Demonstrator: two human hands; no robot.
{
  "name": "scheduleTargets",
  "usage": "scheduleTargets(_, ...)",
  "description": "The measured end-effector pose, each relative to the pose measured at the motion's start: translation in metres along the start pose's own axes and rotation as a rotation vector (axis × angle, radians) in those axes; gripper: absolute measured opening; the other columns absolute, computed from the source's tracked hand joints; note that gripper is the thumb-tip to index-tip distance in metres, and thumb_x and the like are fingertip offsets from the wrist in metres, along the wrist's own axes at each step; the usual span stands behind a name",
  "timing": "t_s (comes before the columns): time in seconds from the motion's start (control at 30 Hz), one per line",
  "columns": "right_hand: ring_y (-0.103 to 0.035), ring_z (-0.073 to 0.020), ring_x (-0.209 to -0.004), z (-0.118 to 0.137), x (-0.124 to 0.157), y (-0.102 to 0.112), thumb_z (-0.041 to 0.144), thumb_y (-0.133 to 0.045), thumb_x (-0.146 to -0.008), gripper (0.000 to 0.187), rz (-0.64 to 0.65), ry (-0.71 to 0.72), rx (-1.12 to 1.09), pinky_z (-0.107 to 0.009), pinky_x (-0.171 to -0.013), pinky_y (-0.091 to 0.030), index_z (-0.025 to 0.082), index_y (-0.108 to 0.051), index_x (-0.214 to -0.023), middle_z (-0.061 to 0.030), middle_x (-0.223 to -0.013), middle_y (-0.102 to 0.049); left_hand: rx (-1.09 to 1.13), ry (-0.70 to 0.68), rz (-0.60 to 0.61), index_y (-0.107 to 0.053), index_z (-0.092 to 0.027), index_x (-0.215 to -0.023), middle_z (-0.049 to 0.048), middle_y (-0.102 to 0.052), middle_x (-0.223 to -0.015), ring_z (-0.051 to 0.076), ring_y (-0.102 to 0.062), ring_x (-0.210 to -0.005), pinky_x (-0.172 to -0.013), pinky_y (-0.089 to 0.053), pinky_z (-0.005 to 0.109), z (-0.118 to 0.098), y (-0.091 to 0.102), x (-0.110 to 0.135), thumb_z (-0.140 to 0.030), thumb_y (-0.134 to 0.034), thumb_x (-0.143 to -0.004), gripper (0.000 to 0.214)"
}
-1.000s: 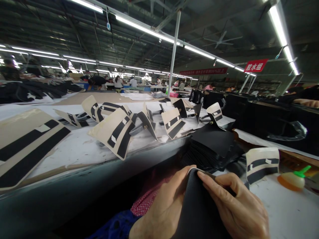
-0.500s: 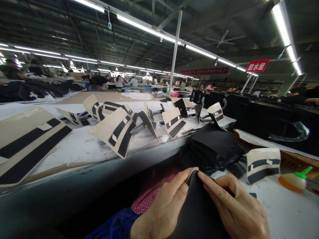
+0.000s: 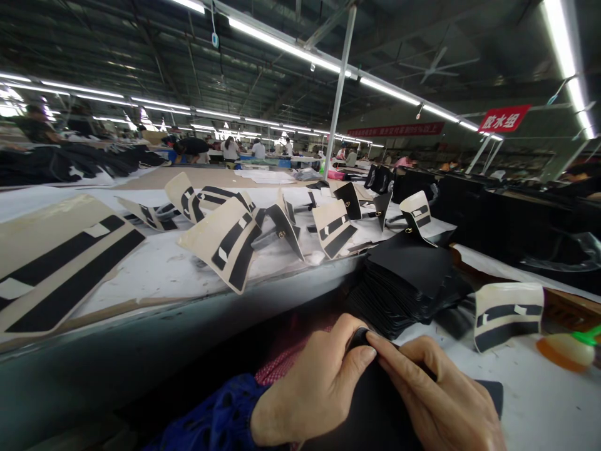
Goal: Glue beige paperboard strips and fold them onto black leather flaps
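A black leather piece (image 3: pixel 370 401) is pinched between both hands at the bottom of the view. My left hand (image 3: pixel 312 394) grips its left edge, thumb pressed on the top corner. My right hand (image 3: pixel 441 401) lies over its right side, with the index finger pressing the same top corner. Just beyond the hands sits a stack of black leather pieces (image 3: pixel 408 279) on the white worktable (image 3: pixel 539 401).
Several cream panels with black strips (image 3: pixel 225 247) lie and stand along a raised white conveyor table (image 3: pixel 154 269). Another cream panel (image 3: pixel 509 310) stands at the right beside an orange glue bottle with a green cap (image 3: pixel 568 347). Black bags line the right side; people work in the distance.
Both hands have dropped lower and pressed the top corner of the black piece down; its light edge no longer shows. The view has shifted slightly right and down.
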State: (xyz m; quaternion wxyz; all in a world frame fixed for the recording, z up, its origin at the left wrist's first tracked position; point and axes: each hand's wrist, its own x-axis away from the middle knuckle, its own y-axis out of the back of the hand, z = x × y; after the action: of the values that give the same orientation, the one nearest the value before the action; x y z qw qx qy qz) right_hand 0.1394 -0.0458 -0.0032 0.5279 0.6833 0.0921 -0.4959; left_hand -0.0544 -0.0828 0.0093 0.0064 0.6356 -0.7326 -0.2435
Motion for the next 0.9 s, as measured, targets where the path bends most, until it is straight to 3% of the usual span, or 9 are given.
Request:
scheduleTargets(0.33, -0.053, -0.005, -0.051, 0.004, -0.001, -0.008, 0.021, -0.051, -0.104, 0.03, -0.039, -0.011, -0.02, -0.013, -0.049, -0.043, 0.027, -0.069, -0.127, 0.0033, -0.071, -0.056, 0.13, -0.016, -0.101, -0.057, -0.018, -0.089, -0.0015, -0.057, -0.075, 0.014, -0.052, -0.068, -0.065, -0.038, 0.026, 0.01, -0.005, -0.006, -0.031, -0.044, -0.102, 0.022)
scheduleTargets(0.47, -0.063, -0.0092, -0.063, 0.008, 0.0, -0.003, 0.026, -0.057, -0.102, 0.027, -0.167, -0.127, 0.001, -0.017, -0.062, -0.053, 0.023, -0.064, -0.128, -0.0001, -0.083, -0.065, 0.061, 0.015, -0.164, -0.061, -0.02, -0.092, -0.002, -0.056, -0.073, 0.014, -0.05, -0.068, -0.064, -0.037, 0.027, 0.015, 0.0, -0.002, -0.037, -0.043, -0.103, 0.027)
scheduleTargets(0.57, -0.067, -0.0138, -0.071, 0.009, 0.002, 0.001, 0.027, -0.06, -0.1, 0.018, -0.239, -0.238, 0.026, -0.023, -0.07, -0.057, 0.023, -0.065, -0.117, -0.0012, -0.086, -0.068, 0.017, 0.036, -0.233, -0.065, -0.021, -0.095, -0.0006, -0.058, -0.073, 0.016, -0.051, -0.068, -0.062, -0.036, 0.027, 0.019, 0.002, 0.004, -0.041, -0.046, -0.102, 0.029)
scheduleTargets(0.7, -0.065, -0.0123, -0.064, 0.008, 0.003, 0.002, 0.028, -0.062, -0.098, 0.01, -0.256, -0.288, 0.001, -0.021, -0.066, -0.056, 0.024, -0.065, -0.107, 0.0019, -0.08, -0.066, -0.011, 0.062, -0.321, -0.071, -0.023, -0.102, -0.0002, -0.059, -0.074, 0.016, -0.051, -0.066, -0.064, -0.039, 0.028, 0.019, -0.003, 0.012, -0.041, -0.05, -0.1, 0.027)
scheduleTargets(0.9, -0.062, -0.0105, -0.06, 0.007, -0.001, 0.002, 0.03, -0.058, -0.1, 0.009, -0.248, -0.29, 0.01, -0.018, -0.06, -0.053, 0.022, -0.063, -0.103, 0.0038, -0.072, -0.061, -0.073, 0.065, -0.334, -0.075, -0.027, -0.102, 0.0015, -0.065, -0.076, 0.018, -0.052, -0.067, -0.068, -0.041, 0.029, 0.014, -0.009, 0.018, -0.042, -0.051, -0.099, 0.029)
